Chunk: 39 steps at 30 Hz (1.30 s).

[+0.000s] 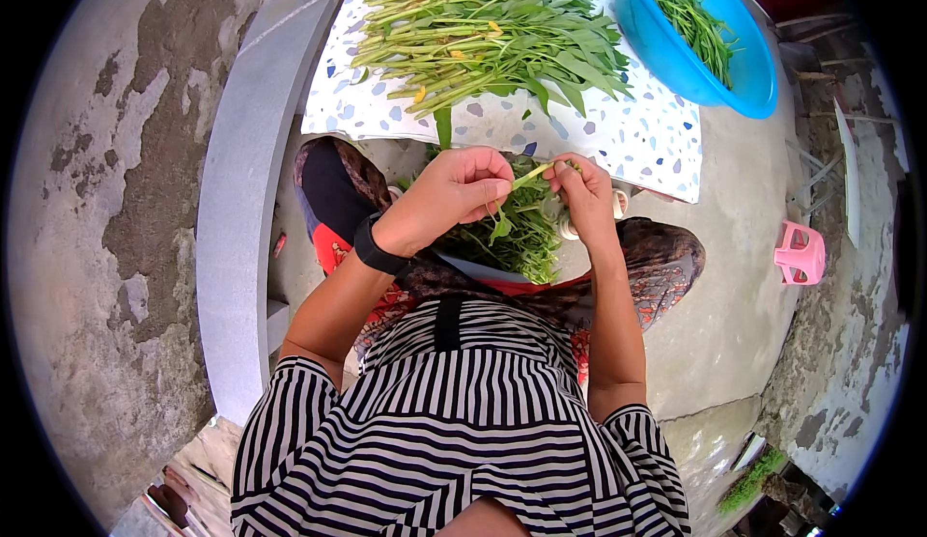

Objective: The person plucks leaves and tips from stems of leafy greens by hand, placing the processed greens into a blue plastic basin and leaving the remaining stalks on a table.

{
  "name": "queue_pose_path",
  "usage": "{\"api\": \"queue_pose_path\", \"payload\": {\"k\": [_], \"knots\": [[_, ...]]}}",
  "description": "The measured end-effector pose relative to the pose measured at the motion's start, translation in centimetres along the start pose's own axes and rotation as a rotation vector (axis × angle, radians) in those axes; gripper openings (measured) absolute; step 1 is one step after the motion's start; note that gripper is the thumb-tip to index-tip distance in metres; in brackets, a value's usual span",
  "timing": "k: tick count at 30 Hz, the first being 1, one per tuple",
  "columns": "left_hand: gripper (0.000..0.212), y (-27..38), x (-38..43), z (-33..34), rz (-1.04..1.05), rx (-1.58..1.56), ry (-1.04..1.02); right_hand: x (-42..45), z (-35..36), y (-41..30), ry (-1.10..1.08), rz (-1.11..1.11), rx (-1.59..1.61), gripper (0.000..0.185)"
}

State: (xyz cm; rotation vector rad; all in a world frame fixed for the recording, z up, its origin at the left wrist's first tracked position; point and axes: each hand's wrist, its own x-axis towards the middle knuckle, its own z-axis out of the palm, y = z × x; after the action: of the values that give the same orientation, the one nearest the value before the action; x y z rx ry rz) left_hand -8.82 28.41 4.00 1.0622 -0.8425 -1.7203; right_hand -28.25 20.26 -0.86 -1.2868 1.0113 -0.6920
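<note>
Between my two hands a single green vegetable stem (532,174) is stretched, with a small leaf hanging below my left fingers. My left hand (467,183) pinches one end between thumb and fingers. The other end sits in the fingertips of my right hand (579,182). Under both hands, between my knees, lies a heap of leafy greens and cut stems (518,236) in a container whose edge barely shows. A large bunch of leafy water spinach (492,37) is spread on the table ahead, its pale stems to the left and leaves to the right.
The low table has a speckled white cover (630,153). On its right corner a blue plastic basin (652,59) holds trimmed greens (691,30). A long grey stone-like bench (239,196) runs along my left. A pink plastic stool (800,253) stands by the right wall.
</note>
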Motion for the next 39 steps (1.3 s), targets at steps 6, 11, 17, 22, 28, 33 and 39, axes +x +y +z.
{"api": "queue_pose_path", "payload": {"k": [6, 11, 17, 22, 28, 33, 39], "knots": [[0.009, 0.9, 0.2, -1.4, -0.053, -0.022, 0.029, -1.1, -1.9, -1.8, -0.227, -0.262, -0.465, 0.012], [0.006, -0.1, 0.0, -0.7, -0.066, 0.070, 0.037, -0.4, -2.5, -1.7, -0.063, -0.231, -0.523, 0.015], [0.007, -3.5, -0.4, 0.7, 0.040, 0.266, -0.029, 2.5, -8.5, -3.9, 0.411, -0.081, 0.499, 0.015], [0.028, -9.1, 1.3, 0.7, 0.207, 1.060, 0.190, 5.6, -9.3, -12.0, 0.509, -0.345, 0.367, 0.020], [0.027, -9.4, 0.6, 1.6, 0.189, 0.990, 0.164, 14.3, -16.3, -18.8, 0.778, -0.944, -0.304, 0.035], [0.024, -9.1, -1.3, 0.0, 0.166, 0.954, 0.189, 19.1, -24.3, -14.2, 0.734, -0.257, -1.488, 0.045], [0.018, -8.1, -2.1, -2.5, 0.284, 0.861, 0.377, 12.0, -9.2, -14.0, 0.436, -0.827, -1.049, 0.017]]}}
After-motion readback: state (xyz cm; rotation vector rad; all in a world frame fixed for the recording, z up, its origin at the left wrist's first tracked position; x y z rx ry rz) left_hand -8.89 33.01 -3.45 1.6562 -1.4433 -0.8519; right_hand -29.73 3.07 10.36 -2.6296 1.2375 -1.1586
